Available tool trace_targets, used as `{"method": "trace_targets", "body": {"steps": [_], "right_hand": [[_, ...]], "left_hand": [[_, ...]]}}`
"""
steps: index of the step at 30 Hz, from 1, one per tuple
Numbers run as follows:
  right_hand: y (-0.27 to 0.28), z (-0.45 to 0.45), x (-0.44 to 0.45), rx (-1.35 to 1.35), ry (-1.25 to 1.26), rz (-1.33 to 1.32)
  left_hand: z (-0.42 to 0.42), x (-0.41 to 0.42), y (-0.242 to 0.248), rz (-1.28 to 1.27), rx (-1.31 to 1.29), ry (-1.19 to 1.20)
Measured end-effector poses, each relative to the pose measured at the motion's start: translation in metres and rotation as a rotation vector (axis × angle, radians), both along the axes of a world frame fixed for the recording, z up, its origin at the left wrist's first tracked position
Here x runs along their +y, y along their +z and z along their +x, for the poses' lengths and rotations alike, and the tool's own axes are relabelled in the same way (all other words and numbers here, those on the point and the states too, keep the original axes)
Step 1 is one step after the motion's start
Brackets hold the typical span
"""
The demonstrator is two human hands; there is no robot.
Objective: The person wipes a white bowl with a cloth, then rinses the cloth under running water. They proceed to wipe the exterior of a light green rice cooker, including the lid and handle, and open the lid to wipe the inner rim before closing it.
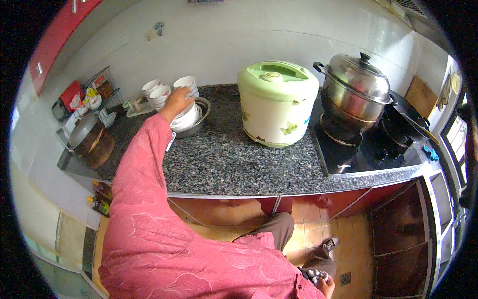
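My left hand reaches over the white bowls on the counter, its fingers at the foot of a stack of bowls. Whether it grips a bowl is hidden. Just below it, white bowls lie nested in a metal basin. More stacked bowls with a reddish pattern, one stack and another behind it, stand to the left of that hand. Low at the picture's bottom, my right hand is closed on a crumpled grey-and-white item, perhaps a cloth.
A green-lidded rice cooker stands mid-counter on speckled granite. At right, a lidded steel steamer pot and a black wok sit on the hob. A brown pot and a wire rack are at left.
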State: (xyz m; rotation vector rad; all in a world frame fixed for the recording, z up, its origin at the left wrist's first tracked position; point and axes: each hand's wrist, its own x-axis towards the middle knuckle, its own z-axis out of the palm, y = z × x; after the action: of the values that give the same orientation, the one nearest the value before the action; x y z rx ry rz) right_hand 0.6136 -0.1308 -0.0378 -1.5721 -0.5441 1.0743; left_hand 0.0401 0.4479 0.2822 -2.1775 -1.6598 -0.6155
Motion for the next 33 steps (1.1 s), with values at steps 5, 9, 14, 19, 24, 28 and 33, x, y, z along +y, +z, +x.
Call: {"method": "trace_targets", "body": {"steps": [5,9,14,19,24,28,33], "right_hand": [[-0.031,0.011,-0.003,-0.059,-0.049,-0.141],[-0.050,0.013,-0.006,-0.108,-0.092,-0.086],[-0.049,0.011,-0.016,-0.027,-0.165,-0.019],[-0.048,0.011,-0.014,0.139,-0.239,0.068],[-0.061,0.018,-0.002,0.058,-0.153,0.033],[-0.069,0.020,-0.007,-0.077,-0.119,0.064],[-0.066,0.019,-0.018,0.101,-0.225,0.107]], "left_hand": [[0.137,-0.022,0.042,0.212,-0.192,-0.593],[0.224,-0.038,0.065,0.214,0.035,-0.706],[0.263,-0.024,0.059,0.048,0.173,-0.499],[0.278,-0.034,0.044,0.076,0.156,-0.389],[0.345,-0.082,0.052,0.091,0.259,-0.057],[0.337,-0.088,0.082,-0.100,0.024,-0.367],[0.275,-0.049,0.116,-0.149,-0.231,-0.434]]}}
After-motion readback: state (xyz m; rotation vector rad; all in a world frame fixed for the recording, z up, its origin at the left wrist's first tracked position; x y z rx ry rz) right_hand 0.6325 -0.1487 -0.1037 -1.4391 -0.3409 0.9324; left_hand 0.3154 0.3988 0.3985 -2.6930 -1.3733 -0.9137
